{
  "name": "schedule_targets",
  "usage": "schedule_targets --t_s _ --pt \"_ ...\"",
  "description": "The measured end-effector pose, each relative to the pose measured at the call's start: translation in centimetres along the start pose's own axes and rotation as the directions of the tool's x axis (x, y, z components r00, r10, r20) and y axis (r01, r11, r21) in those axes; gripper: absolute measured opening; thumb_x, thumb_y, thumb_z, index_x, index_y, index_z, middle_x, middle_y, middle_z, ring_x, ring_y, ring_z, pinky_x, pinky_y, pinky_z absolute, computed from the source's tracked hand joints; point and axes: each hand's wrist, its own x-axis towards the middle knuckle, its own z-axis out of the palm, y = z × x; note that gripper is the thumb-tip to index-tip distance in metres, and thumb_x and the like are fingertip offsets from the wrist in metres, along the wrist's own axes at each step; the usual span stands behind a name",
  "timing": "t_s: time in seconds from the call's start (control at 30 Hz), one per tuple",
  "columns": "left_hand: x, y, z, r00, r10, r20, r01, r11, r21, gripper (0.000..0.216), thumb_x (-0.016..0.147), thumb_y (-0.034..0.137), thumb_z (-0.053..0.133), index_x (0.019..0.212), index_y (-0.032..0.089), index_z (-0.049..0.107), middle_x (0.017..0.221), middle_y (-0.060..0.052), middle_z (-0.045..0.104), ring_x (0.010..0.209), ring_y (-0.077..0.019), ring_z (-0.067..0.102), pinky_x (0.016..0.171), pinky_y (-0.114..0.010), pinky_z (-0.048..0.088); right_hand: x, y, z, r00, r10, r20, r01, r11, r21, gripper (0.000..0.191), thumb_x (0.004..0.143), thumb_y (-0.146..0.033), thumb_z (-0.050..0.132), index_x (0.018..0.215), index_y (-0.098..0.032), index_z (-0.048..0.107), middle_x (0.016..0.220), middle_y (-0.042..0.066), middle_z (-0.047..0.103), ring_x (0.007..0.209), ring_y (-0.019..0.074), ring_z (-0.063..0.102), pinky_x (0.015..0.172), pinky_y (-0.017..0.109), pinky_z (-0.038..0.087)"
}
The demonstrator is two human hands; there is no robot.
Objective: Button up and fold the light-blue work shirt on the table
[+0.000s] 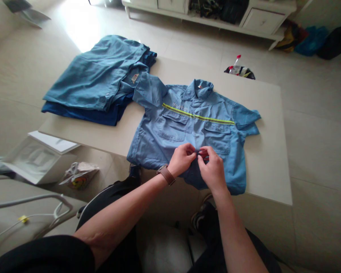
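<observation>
Work shirt (170, 132), light blue with a yellow chest stripe, spread face-up on our table (268, 163).
In the head view, our left hand (182, 159) and right hand (213, 170) both pinch its front placket near the hem, fingertips meeting. A stack of darker blue garments (96, 81) touches its sleeve.

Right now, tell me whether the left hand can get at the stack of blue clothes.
Probably yes: the left hand pinches the shirt front, but nothing stands between it and the stack, farther left on the table.
</observation>
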Motion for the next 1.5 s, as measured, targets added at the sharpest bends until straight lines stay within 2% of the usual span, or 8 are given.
schedule_targets --t_s 0.13,0.33,0.57,0.93,1.23,1.5 --pt "0.0 -0.3 0.0 1.0 0.015 0.021 -0.015 1.0 -0.009 0.008 0.075 0.009 0.063 0.081 0.015 0.063 0.07 0.002 0.064 0.065 -0.0089 0.058 0.059 -0.018 0.041 0.1 0.4 0.1 1.0 -0.018 -0.014 0.017 0.999 -0.039 0.02 0.088 -0.019 0.055 0.105 -0.021 0.064 0.097 0.008 0.07 0.096 0.0249 0.067 0.088 0.04 0.054" --pt "-0.4 0.4 0.0 0.998 0.047 0.049 -0.046 0.999 -0.008 0.012 0.073 0.009 0.063 0.084 0.015 0.063 0.07 0.003 0.062 0.063 -0.0079 0.056 0.057 -0.017 0.039 0.1 0.3 -0.1 1.0 0.026 -0.015 -0.027 0.998 -0.058 0.019 0.088 -0.021 0.056 0.105 -0.021 0.065 0.093 0.006 0.071 0.09 0.0242 0.068 0.085 0.038 0.052" --pt "-0.4 0.5 -0.1 0.999 0.009 0.054 -0.011 0.999 0.04 0.013 0.074 0.016 0.066 0.087 0.015 0.064 0.068 0.003 0.064 0.061 -0.0085 0.056 0.056 -0.017 0.038 -0.1 0.0 -0.2 0.999 0.04 -0.02 -0.042 0.995 -0.09 0.02 0.087 -0.021 0.056 0.104 -0.022 0.066 0.088 0.005 0.073 0.085 0.0237 0.069 0.08 0.036 0.051" --pt "-0.3 0.4 -0.1 0.996 -0.017 0.085 0.019 1.0 -0.017 0.014 0.074 0.016 0.066 0.088 0.015 0.064 0.067 0.003 0.063 0.061 -0.008 0.054 0.055 -0.017 0.038 -0.1 -0.1 -0.2 0.997 0.072 -0.031 -0.075 0.991 -0.112 0.018 0.085 -0.021 0.057 0.101 -0.023 0.065 0.087 0.004 0.073 0.082 0.0233 0.07 0.077 0.034 0.049" --pt "-0.5 0.7 0.0 0.992 -0.011 0.125 0.018 0.998 -0.057 0.021 0.07 0.009 0.062 0.091 0.015 0.063 0.063 0.006 0.055 0.055 -0.0057 0.044 0.051 -0.017 0.032 0.0 0.0 -0.2 0.995 0.088 -0.035 -0.091 0.992 -0.088 0.018 0.084 -0.021 0.057 0.101 -0.023 0.064 0.082 0.003 0.072 0.077 0.0219 0.069 0.073 0.032 0.047" --pt "-0.6 0.7 -0.1 0.989 0.009 0.148 0.0 0.998 -0.059 0.023 0.069 0.006 0.06 0.09 0.015 0.062 0.064 0.006 0.056 0.056 -0.0053 0.045 0.051 -0.016 0.031 0.1 -0.1 -0.2 0.994 0.103 -0.039 -0.106 0.991 -0.087 0.019 0.083 -0.021 0.057 0.101 -0.022 0.064 0.08 0.002 0.07 0.075 0.0203 0.068 0.072 0.031 0.044"
